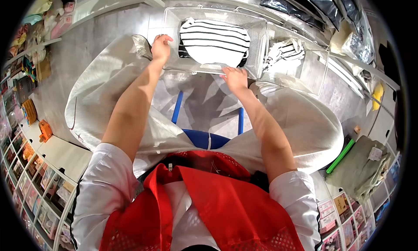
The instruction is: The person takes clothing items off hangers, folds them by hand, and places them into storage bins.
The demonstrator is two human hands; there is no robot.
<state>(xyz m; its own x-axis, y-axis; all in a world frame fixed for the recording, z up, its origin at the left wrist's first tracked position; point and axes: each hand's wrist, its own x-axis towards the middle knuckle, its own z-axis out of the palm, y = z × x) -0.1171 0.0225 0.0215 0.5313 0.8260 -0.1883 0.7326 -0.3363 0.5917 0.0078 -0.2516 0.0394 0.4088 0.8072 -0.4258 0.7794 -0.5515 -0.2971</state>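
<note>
Basket [257, 38]: mesh, low, straight ahead; striped cloth [215, 40] inside (best steadied evenly from two sides). Right hand [235, 79]: fingers curled over near rim. Left hand [161, 48]: fingers loosely bent at left end, grip unclear. Second basket [291, 79]: adjoining, right.

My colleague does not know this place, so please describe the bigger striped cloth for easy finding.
At the top middle, two wire baskets stand side by side. The cloth, white with dark stripes, lies in the left basket. Unlike the crumpled striped bundle in the right basket, it is broad and fairly smooth.
</note>
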